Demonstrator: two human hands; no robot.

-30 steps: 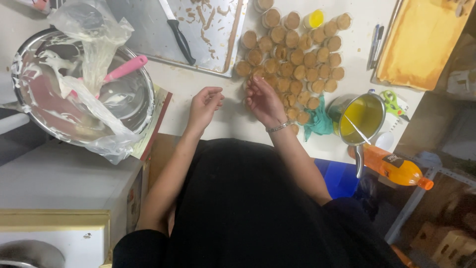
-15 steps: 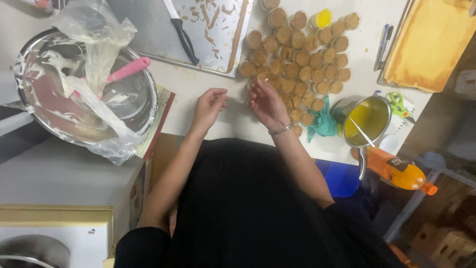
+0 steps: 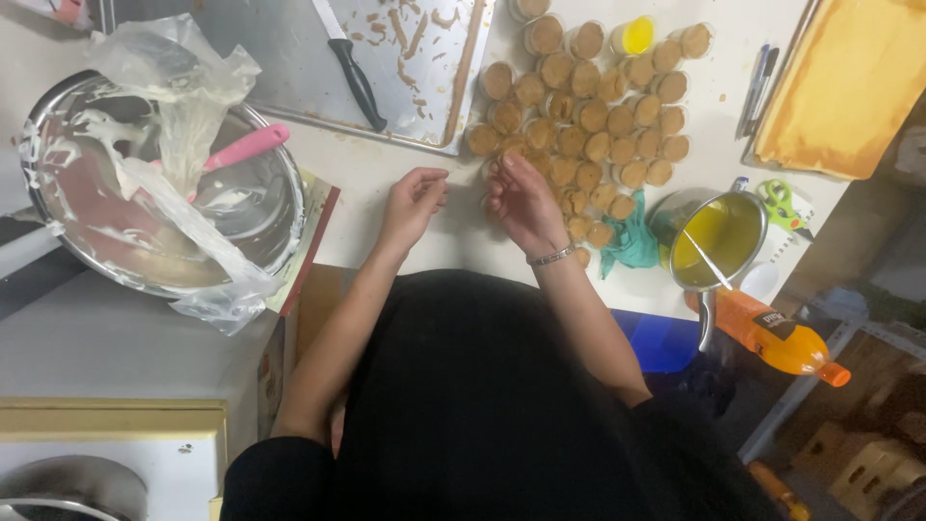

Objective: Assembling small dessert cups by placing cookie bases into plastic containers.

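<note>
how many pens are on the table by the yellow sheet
2, as far as shows: pens lying side by side on the white table, just left of the yellow sheet, right of the cluster of small cups. More may be hidden.

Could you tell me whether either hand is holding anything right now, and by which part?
The left hand looks empty, fingers curled above the table. The right hand reaches the nearest small cup of the cluster; whether it has a grip cannot be told.

Shiny metal bowl [image 3: 58, 174], crinkled clear plastic bag [image 3: 174, 87], matt white table [image 3: 424, 251].
</note>
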